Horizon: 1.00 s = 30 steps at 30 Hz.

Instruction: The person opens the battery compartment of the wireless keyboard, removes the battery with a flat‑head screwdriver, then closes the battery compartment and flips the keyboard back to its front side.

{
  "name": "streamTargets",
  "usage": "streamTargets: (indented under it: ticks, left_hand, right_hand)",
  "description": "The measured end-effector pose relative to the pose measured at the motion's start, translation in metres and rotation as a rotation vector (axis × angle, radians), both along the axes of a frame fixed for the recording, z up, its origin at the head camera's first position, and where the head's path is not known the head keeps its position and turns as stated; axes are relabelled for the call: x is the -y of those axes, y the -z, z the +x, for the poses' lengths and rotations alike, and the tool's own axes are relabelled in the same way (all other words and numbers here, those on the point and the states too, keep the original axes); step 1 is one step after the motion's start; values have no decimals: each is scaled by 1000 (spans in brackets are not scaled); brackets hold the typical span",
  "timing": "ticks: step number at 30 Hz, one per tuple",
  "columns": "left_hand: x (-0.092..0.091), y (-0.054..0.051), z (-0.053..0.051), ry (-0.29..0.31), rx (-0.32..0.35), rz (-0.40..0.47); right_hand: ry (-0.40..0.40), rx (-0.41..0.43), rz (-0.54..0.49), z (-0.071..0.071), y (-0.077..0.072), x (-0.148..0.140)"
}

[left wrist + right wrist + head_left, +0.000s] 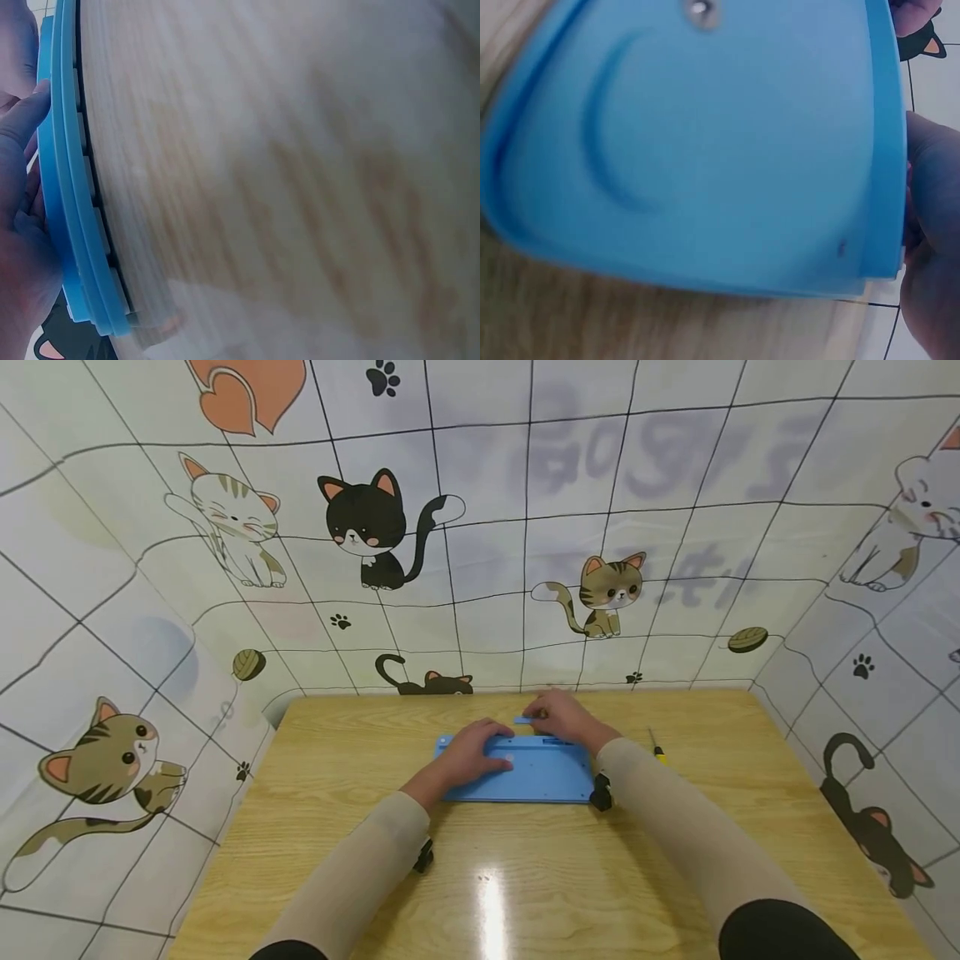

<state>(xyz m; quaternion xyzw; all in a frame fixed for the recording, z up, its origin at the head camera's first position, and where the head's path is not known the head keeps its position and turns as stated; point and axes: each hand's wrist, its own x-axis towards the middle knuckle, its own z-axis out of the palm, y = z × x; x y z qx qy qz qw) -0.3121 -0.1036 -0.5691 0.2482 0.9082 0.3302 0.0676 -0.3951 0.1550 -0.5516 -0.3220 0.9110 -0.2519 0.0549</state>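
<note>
A blue keyboard [536,777] lies face down on the table, its keys just showing under the edge in the left wrist view. My left hand [468,756] rests on the left part of its back, thumb and fingers spread over the surface. Beyond the keyboard's far edge, my right hand [561,714] pinches a small flat blue piece [522,720] that looks like a battery cover. A dark slot [555,741] shows in the raised far strip of the keyboard, close to the right hand. In the right wrist view, the keyboard's back [765,150] hides part of that hand.
A screwdriver [657,750] with a yellow and black handle lies right of the keyboard. The wooden table [337,760] meets a cat-patterned cloth [487,552] at the back. Dark wrist cameras [602,793] sit under both sleeves.
</note>
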Motion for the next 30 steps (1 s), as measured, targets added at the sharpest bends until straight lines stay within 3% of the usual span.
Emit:
streamTargets:
  ticks: [7,16,30]
  left_hand:
    - [-2,2,-1,2,-7,6]
    - [0,2,-3,-3,1,-8]
    - [-1,0,0,-4,6,2]
  right_hand:
    - [73,69,-76,4,-5,-7]
    - [18,26,-109,16,-15,-11]
    - [-13,48,-140,33,-22,-26]
